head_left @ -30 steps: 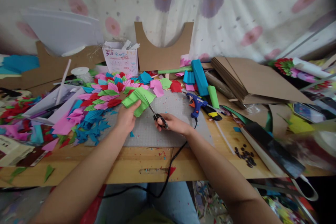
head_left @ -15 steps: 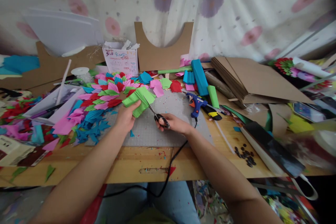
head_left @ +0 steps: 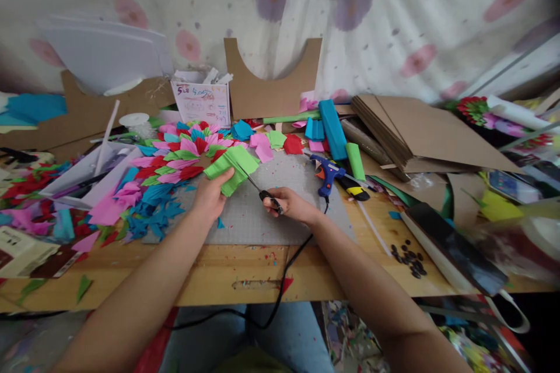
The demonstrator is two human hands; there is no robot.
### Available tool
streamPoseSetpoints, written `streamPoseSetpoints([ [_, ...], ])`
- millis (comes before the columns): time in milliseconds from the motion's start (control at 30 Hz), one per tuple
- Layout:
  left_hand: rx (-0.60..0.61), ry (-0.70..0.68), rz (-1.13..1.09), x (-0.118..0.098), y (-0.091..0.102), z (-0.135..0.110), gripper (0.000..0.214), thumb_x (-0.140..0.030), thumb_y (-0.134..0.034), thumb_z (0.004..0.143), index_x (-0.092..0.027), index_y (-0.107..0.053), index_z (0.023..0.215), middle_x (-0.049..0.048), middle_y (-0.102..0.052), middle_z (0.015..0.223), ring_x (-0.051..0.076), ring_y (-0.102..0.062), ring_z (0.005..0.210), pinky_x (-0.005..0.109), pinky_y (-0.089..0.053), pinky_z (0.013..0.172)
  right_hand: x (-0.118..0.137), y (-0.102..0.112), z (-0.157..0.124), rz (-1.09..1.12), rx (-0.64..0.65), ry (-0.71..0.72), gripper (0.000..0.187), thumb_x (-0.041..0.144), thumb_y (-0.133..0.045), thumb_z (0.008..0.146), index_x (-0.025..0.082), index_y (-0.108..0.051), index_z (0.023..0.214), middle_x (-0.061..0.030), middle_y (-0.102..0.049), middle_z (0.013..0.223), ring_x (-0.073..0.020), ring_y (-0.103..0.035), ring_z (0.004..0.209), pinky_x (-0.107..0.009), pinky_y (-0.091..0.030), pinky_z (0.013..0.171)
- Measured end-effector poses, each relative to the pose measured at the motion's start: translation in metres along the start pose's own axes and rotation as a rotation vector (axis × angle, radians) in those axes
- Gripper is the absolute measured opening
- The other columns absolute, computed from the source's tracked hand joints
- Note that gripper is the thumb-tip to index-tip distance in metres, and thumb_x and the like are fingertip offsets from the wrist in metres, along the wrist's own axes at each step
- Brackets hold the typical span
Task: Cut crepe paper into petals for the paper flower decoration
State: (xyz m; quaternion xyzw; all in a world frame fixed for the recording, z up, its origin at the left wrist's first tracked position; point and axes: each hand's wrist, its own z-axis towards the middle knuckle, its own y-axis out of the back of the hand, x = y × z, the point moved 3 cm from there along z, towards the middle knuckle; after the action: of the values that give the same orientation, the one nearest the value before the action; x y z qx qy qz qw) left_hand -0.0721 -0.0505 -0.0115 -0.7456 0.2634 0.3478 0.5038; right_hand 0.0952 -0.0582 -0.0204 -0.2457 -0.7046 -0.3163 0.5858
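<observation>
My left hand [head_left: 210,195] grips a folded stack of green paper [head_left: 231,166] above the grey cutting mat [head_left: 258,218]. My right hand [head_left: 289,204] is closed around the black handles of a pair of scissors [head_left: 261,191], whose blades point up and left into the edge of the green paper. A round flower of pink, red, green and blue paper petals [head_left: 184,154] lies just left of the green stack.
A blue glue gun [head_left: 326,172] lies right of the mat, its black cord running off the wooden table edge [head_left: 245,285]. Cardboard sheets [head_left: 415,131] are stacked at right, a cardboard cutout [head_left: 273,84] and small white box [head_left: 202,99] at the back. Paper scraps [head_left: 52,210] cover the left side.
The scissor blades have closed further into the green paper. Both hands stay nearly where they were.
</observation>
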Motion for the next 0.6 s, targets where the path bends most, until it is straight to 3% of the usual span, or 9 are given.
streamPoseSetpoints([
  [600,0.077,0.012,0.038,0.0089,-0.001,-0.0003,0.033,-0.01,-0.078,0.048,-0.015,-0.069,0.08,0.0017,-0.071,0.073,0.014,-0.065,0.063,0.022,-0.051,0.06,0.0036,-0.0001,0.0008,-0.06,0.02,-0.023,0.06,0.074,-0.043,0.068,0.015,-0.05,0.068,0.002,-0.049,0.056,-0.007,-0.037,0.05,-0.023,-0.025,0.05],
])
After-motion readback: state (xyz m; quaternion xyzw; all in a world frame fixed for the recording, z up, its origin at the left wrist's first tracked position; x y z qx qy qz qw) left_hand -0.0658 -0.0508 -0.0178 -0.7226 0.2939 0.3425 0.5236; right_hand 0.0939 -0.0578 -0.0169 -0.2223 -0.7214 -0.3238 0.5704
